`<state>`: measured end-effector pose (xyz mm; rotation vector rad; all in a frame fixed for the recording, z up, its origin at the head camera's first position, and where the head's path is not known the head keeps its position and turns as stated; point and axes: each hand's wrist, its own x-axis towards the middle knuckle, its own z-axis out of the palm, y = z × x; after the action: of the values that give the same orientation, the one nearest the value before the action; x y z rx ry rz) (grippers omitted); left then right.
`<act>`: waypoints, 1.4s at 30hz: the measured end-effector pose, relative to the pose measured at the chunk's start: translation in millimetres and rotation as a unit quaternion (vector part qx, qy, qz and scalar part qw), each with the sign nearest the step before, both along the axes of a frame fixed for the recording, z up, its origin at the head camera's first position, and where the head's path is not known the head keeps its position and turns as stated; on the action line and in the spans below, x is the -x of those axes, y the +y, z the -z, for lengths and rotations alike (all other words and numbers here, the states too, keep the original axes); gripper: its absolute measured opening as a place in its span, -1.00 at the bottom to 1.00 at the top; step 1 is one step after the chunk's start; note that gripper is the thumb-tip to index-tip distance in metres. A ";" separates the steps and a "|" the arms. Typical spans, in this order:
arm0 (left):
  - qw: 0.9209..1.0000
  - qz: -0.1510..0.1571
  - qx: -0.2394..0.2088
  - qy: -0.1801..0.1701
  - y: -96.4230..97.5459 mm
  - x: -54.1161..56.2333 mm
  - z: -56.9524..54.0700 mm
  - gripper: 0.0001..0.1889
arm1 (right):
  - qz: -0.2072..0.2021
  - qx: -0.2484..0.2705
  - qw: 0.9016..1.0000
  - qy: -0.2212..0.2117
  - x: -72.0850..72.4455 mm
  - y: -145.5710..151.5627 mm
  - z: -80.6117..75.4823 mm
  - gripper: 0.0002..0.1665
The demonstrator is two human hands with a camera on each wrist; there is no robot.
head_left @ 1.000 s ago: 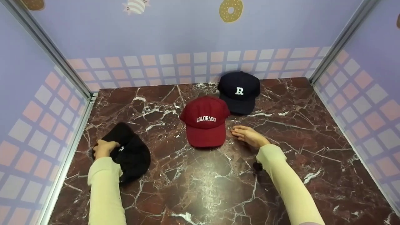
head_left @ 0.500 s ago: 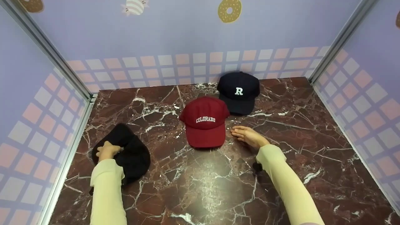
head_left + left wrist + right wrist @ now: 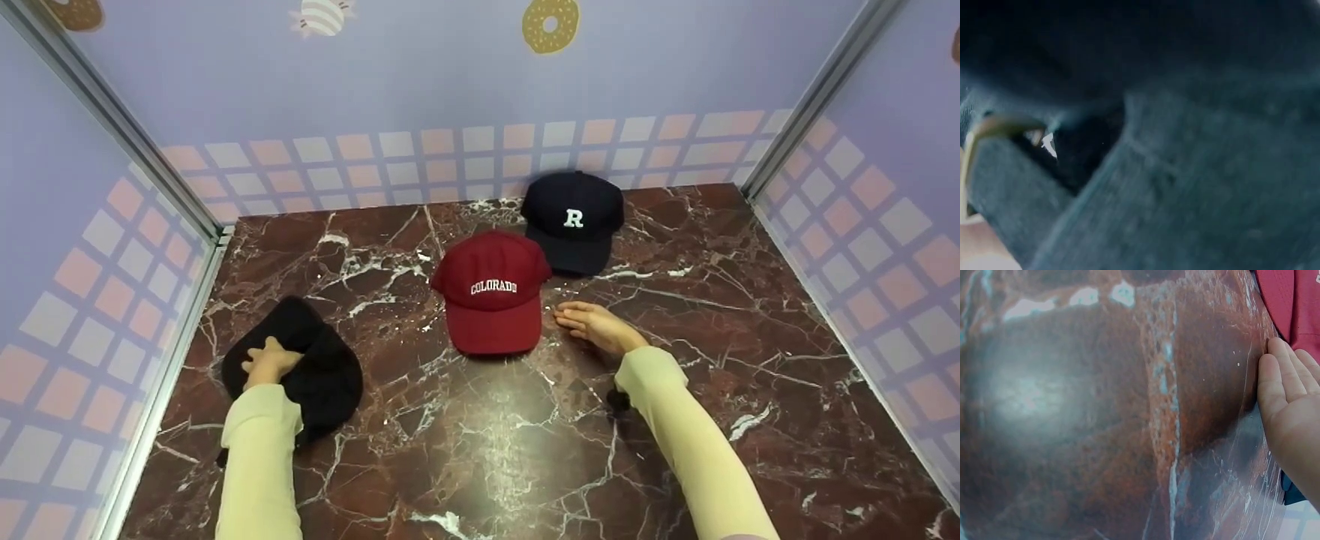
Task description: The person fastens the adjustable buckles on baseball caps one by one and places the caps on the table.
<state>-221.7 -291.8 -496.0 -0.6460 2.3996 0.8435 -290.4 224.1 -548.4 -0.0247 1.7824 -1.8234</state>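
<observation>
A black cap lies tilted on the marble-patterned surface at the left in the head view. My left hand rests over it, fingers spread on the dark fabric. In the left wrist view the black cap fills most of the frame, with a strap and a metal buckle at the left. My right hand rests on the surface holding nothing, fingers extended, just right of a red COLORADO cap. The right wrist view shows that hand close to the red cap's edge.
A navy cap with a white R sits behind the red cap, near the back wall. Side walls with metal corner posts bound the brown marble surface on the left and right.
My left hand has slid a little to the right over the black cap, away from its left edge. The cap has barely shifted. My right hand and the other caps have stayed still.
</observation>
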 end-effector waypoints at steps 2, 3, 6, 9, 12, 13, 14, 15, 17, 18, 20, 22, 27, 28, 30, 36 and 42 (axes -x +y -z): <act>1.000 0.006 -0.003 -0.003 1.8 0.9 0.0 0.00 | -0.002 0.000 1.000 0.000 0.0 -0.1 -0.3 -0.45; 1.000 0.010 -0.005 -0.004 2.9 1.7 0.2 0.00 | -0.003 -0.001 1.000 0.001 -0.1 -0.3 -0.3 -0.45; 1.000 0.018 -0.006 0.001 8.4 4.3 1.2 0.00 | -0.003 -0.002 1.000 0.002 -0.1 -0.7 0.2 -0.45; 1.000 0.029 -0.004 0.007 15.7 7.5 3.0 -0.04 | -0.001 -0.003 1.000 -0.001 -0.2 -1.1 0.8 -0.45; 0.999 0.044 -0.001 0.015 22.7 10.6 5.2 -0.07 | 0.003 -0.006 1.000 -0.006 -0.5 -1.2 0.8 -0.44; 0.998 0.052 0.000 0.020 24.6 11.7 5.8 -0.08 | 0.005 -0.007 1.000 -0.008 -0.6 -1.2 0.7 -0.44; 0.998 0.061 0.001 0.025 26.5 12.6 6.2 -0.09 | 0.007 -0.007 1.000 -0.009 -0.8 -1.3 0.6 -0.44; 0.997 0.069 0.001 0.031 28.1 13.5 6.5 -0.10 | 0.009 -0.007 1.000 -0.011 -1.0 -1.3 0.4 -0.44; 0.996 0.084 0.003 0.043 30.2 14.5 6.3 -0.11 | 0.010 -0.005 1.000 -0.013 -1.2 -1.7 0.4 -0.44; 0.995 0.087 0.003 0.046 30.7 14.9 5.8 -0.12 | 0.009 -0.005 1.000 -0.013 -1.3 -1.8 0.4 -0.44; 0.995 0.088 0.003 0.045 30.6 15.3 3.9 -0.12 | 0.007 -0.003 1.000 -0.014 -1.4 -1.9 0.4 -0.43; 0.996 0.083 0.004 0.041 28.0 15.9 0.5 -0.09 | 0.006 0.000 1.000 -0.014 -1.4 -1.6 0.5 -0.44; 0.997 0.063 -0.009 0.033 15.4 14.7 -9.9 0.01 | 0.012 0.007 1.000 -0.015 -1.5 -0.2 0.6 -0.45; 0.998 0.057 -0.011 0.031 12.0 13.6 -11.7 0.02 | 0.012 0.007 1.000 -0.015 -1.4 -0.1 0.5 -0.45; 0.999 0.044 -0.011 0.030 4.8 10.3 -14.9 0.01 | 0.008 0.008 1.000 -0.013 -1.3 -0.1 0.6 -0.45; 1.000 0.012 0.021 0.007 -12.6 -3.0 -20.3 -0.08 | 0.006 0.006 1.000 -0.006 -0.2 0.5 0.4 -0.42; 0.999 -0.011 0.044 -0.015 -17.5 -11.1 -15.2 -0.11 | 0.008 0.006 1.000 -0.013 -0.4 0.8 -0.7 -0.43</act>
<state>-210.6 -309.3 -480.8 -0.7141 2.4175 0.7358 -290.0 224.8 -547.7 0.0096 1.7589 -1.8364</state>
